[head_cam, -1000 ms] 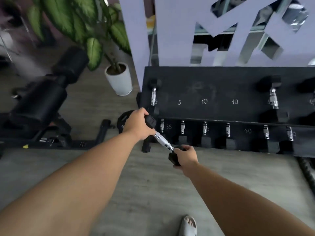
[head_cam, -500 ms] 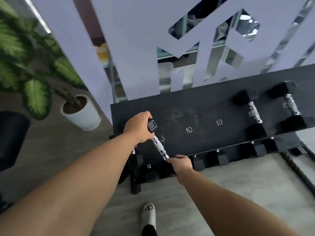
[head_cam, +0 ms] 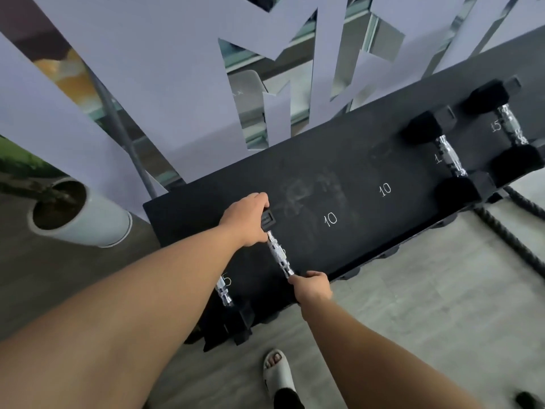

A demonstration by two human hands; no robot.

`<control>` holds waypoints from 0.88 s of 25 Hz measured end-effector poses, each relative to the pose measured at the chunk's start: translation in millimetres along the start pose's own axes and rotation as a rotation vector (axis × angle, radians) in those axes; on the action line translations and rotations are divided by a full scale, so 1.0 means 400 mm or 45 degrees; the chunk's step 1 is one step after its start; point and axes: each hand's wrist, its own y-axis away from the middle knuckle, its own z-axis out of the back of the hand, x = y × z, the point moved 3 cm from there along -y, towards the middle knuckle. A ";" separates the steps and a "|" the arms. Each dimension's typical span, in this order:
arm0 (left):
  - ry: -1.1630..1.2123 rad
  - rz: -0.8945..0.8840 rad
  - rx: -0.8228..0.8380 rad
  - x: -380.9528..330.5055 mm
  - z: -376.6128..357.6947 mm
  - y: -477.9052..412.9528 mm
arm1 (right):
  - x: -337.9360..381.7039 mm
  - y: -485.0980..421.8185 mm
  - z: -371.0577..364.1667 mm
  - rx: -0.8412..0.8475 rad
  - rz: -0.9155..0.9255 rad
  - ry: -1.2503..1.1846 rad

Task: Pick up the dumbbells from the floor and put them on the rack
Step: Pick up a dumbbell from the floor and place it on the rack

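Note:
A small dumbbell (head_cam: 278,256) with black ends and a chrome handle lies over the left part of the black rack (head_cam: 368,231), near a chalked 5. My left hand (head_cam: 247,219) grips its far black end. My right hand (head_cam: 312,286) covers its near end at the rack's front edge. Whether the dumbbell rests on the shelf or hovers just above it, I cannot tell. Another small dumbbell (head_cam: 224,292) sits to its left, partly hidden under my left forearm. Two larger dumbbells, one nearer (head_cam: 449,156) and one farther (head_cam: 511,128), rest at the rack's right end.
Chalked 10 marks (head_cam: 330,219) label bare spots on the shelf. A white plant pot (head_cam: 88,219) stands left of the rack. A thick black rope (head_cam: 513,234) lies on the floor at right. My sandalled foot (head_cam: 278,376) is near the rack's base. A cut-out wall panel rises behind.
I have stepped closer and carried the dumbbell up from in front of the lower tier onto the top shelf's left part. Both hands still hold its ends.

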 end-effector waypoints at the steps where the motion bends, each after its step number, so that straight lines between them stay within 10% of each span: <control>1: 0.000 -0.010 0.017 0.004 -0.013 -0.014 | -0.001 -0.011 -0.004 -0.031 -0.026 0.002; 11: -0.019 -0.077 0.020 0.031 -0.086 -0.085 | -0.004 -0.046 -0.057 -0.187 -0.088 0.063; 22: -0.159 -0.024 -0.038 0.068 -0.021 0.004 | 0.016 0.030 0.006 -0.065 0.375 0.337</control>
